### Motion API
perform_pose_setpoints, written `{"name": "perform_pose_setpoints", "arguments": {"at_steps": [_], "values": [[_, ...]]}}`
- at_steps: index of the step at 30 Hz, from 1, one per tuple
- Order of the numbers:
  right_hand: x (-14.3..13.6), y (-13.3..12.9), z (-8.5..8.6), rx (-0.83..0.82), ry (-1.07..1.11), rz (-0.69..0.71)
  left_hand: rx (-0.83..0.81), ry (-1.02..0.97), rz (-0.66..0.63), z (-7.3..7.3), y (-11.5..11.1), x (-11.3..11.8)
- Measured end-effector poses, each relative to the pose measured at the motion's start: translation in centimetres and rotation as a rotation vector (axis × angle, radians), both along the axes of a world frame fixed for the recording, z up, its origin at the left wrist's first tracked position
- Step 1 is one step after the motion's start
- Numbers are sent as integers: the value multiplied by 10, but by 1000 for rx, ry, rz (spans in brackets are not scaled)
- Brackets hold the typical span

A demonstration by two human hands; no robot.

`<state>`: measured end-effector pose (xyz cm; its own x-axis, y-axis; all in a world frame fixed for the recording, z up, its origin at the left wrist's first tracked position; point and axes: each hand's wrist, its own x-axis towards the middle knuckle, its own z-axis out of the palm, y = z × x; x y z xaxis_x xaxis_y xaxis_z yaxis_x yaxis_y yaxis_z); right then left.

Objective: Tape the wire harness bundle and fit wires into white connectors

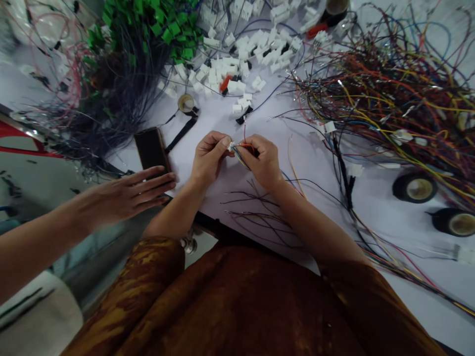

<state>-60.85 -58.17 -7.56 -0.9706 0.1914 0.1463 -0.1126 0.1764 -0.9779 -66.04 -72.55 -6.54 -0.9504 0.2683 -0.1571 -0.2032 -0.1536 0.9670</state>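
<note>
Between my two hands is a small white wire connector (232, 146) with several coloured wires running out of it. My left hand (212, 155) pinches the connector between thumb and fingertips. Close against its right side, my right hand (262, 159) is closed on the wires (242, 157), among them yellow, blue and red ones. A red wire end sticks up above the right fingers. The exact spot where the wires enter the connector is too small to make out. Loose dark wires (260, 217) lie on the table below my right wrist.
Another person's hand (141, 190) reaches in from the left over a phone (151, 148). White connectors (222, 69) and green connectors (178, 29) are heaped at the back. A big tangle of coloured wires (393, 94) lies right, near black tape rolls (414, 188).
</note>
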Motion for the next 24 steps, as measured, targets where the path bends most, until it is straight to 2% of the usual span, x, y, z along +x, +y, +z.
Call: {"name": "perform_pose_setpoints", "arguments": {"at_steps": [6, 12, 15, 20, 24], "values": [[1, -2, -2, 23, 19, -13, -8, 63, -38, -2, 2, 3], [-2, 2, 5, -84, 15, -10, 33, 24, -57, 5, 0, 0], [-5, 4, 5, -55, -5, -17, 32, 28, -80, 7, -3, -2], [-9, 2, -4, 42, 69, 41, -27, 123, -79, 4, -8, -3], [-7, 2, 0, -16, 39, 78, -35, 139, -98, 2, -9, -4]]}}
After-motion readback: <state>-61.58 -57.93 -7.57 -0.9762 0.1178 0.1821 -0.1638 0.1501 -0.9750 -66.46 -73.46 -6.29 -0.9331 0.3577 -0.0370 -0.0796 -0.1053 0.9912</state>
